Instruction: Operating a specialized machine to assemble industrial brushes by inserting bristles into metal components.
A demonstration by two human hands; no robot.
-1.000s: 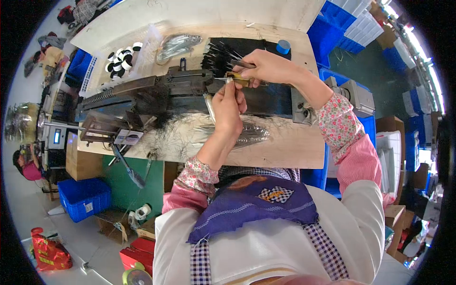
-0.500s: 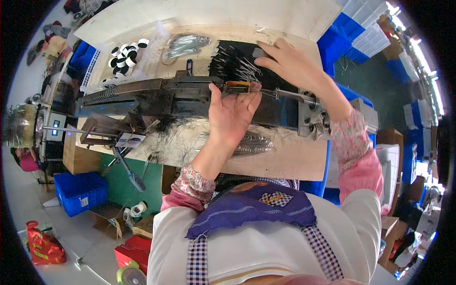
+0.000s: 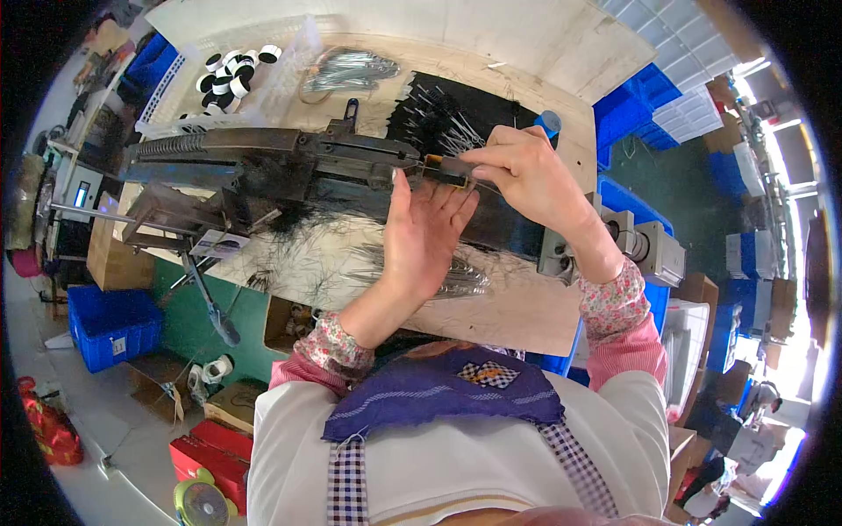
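My right hand is closed in a pinch on a small dark grey block, at the yellow-edged part of a long dark metal machine. My left hand lies palm up against the machine's near side. Its thumb is raised and its fingers are stretched out under the block. Thin metal wires with looped ends lie on a black bristly mat just beyond the machine. More bent wires are bundled on the near side, partly behind my left hand.
A clear plastic basket holds several black-and-white round pieces. Beside it lies a bundle of metal wires. A blue cylinder stands beyond my right hand. Dark bristles litter the wooden tabletop. Blue crates stand at the right.
My right hand has moved from the black mat toward me, down to the machine, and now pinches the dark block there. The blue cylinder has come into sight. My left hand stays spread.
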